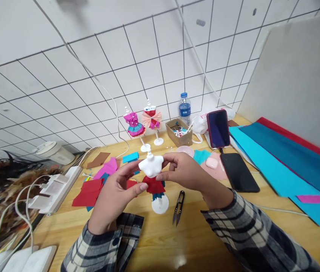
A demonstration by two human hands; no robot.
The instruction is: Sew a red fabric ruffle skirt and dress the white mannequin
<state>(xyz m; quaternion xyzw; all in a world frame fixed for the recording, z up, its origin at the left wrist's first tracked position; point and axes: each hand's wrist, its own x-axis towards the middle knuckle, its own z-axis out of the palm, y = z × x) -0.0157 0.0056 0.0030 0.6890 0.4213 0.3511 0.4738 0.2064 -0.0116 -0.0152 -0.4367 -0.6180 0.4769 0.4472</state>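
A small white dress form (151, 166) stands upright on its round base (160, 204). Red cloth (154, 185) wraps its waist, with dark teal cloth showing below. My left hand (117, 189) is at its left side, thumb tip against the red cloth and fingers behind the form. From the right, my right hand (184, 172) pinches the top edge of the red cloth, its other fingers curled behind the torso. Black thread snips (179, 208) lie on the wooden table (165, 241), right of the base.
Two dressed forms (133, 124) (152, 119), a cardboard box (179, 134) and a water bottle (185, 108) stand near the wall. Phones (218, 128) (239, 172) and blue cloth (273, 162) are on the right. Red pieces (88, 192) and a power strip (55, 190) lie left.
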